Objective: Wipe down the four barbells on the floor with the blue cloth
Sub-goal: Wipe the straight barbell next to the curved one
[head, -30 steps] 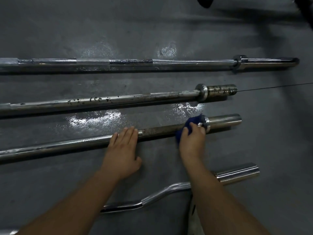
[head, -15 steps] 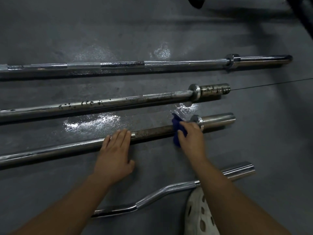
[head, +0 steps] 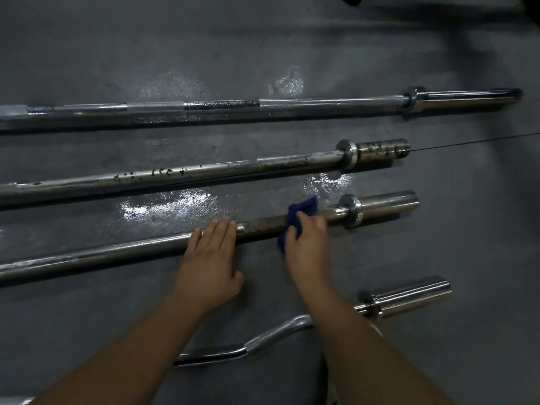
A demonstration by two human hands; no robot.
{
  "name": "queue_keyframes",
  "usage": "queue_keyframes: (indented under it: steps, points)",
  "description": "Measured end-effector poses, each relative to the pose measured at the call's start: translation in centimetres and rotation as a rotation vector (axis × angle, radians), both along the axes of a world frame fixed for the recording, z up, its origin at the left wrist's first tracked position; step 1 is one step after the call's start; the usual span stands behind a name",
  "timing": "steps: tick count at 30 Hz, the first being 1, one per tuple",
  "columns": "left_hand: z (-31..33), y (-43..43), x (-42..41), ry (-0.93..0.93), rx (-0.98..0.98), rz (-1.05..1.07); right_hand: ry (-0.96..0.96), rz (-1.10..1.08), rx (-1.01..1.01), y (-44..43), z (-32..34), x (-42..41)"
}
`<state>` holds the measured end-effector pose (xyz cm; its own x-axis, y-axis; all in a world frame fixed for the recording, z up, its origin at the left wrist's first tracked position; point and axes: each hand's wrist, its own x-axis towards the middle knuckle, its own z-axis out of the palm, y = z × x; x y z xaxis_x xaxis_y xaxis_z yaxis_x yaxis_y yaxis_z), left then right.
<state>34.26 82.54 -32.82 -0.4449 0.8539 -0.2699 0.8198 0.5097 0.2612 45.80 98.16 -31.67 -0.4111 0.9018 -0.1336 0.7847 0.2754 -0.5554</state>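
Blue cloth (head: 302,210) lies draped over the third barbell (head: 117,252) on the floor (head: 453,247), on its dark rough stretch, and my right hand (head: 306,247) grips it there. A second ago it was against the collar (head: 352,211); it has since slid left, clear of it. My left hand (head: 210,258) stays flat, fingers straight, steadying the shaft. I judge this stroke is working inward along the bar.

Silver bars on a dark grey floor (head: 117,311)
We see a deep blue cloth (head: 304,209) on the third barbell (head: 117,252), chrome with a rust-brown stretch; the second barbell (head: 204,171) is dull silver flecked black, the far barbell (head: 321,104) silver with one dark band, the curl bar (head: 277,328) bright chrome.
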Motion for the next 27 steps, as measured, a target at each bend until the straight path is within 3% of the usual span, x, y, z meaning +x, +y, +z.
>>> queue_keyframes:
  steps: [3,4,7,12,16,22,25,27]
  points:
    - [0.2,0.1,0.0,-0.004,-0.008,0.008,-0.006,0.27,-0.01,-0.1,0.3,-0.8]
    - [0.3,0.2,-0.1,-0.011,-0.005,0.011,0.011,0.235,0.007,0.9,0.1,-0.6]
    - [0.2,0.1,-0.4,-0.027,0.016,0.022,0.027,-0.136,0.014,0.7,0.1,-0.1]
    - [0.3,0.0,-0.3,-0.037,0.001,0.007,0.009,0.314,-0.015,-3.1,0.4,-3.0]
    - [0.6,-0.1,-0.6,-0.074,0.01,0.0,-0.025,-0.032,0.045,0.0,0.0,-0.8]
    - [1.5,-2.0,-0.4,-0.025,-0.026,-0.067,-0.016,0.194,-0.084,-2.1,0.7,-2.8]
    - [2.9,-3.3,-1.0,-0.016,-0.031,-0.079,0.005,-0.021,-0.065,-2.4,1.3,-2.3]
    - [3.6,-4.1,-1.2,-0.017,-0.025,-0.073,-0.022,0.008,-0.155,-3.7,1.8,-3.0]
